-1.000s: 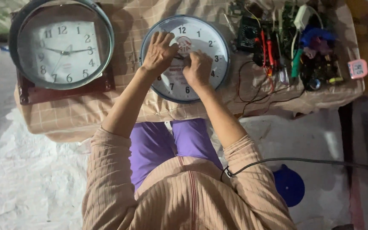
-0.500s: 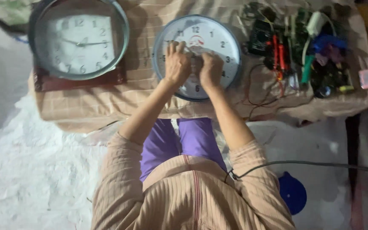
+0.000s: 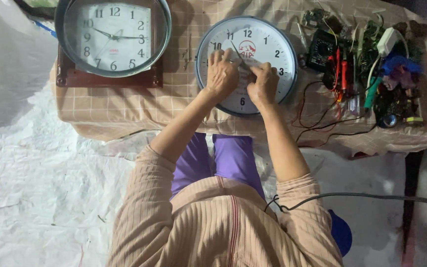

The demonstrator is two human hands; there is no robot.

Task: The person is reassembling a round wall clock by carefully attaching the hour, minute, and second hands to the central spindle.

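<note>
Nearest the camera, at lower centre of the frame, sit the person's striped sleeves and purple lap, with a black cable [image 3: 362, 196] crossing at lower right.

Above them, both hands rest on the face of the round white wall clock [image 3: 246, 65], which lies flat on the checked cloth [image 3: 124, 106] at upper centre. The left hand [image 3: 222, 75] is spread, fingers pressed on the dial's left half. The right hand [image 3: 263, 84] is curled, fingertips at the dial centre beside the hands' pivot; whether it pinches a clock hand cannot be told.

Compared with the earlier views, both hands have kept to the same dial while the view shifted; the work on the clock hands appears to continue.

Farther off: a square-dialled clock [image 3: 112, 37] on a wooden base at upper left, and a multimeter [image 3: 320, 49] among tools at upper right.
</note>
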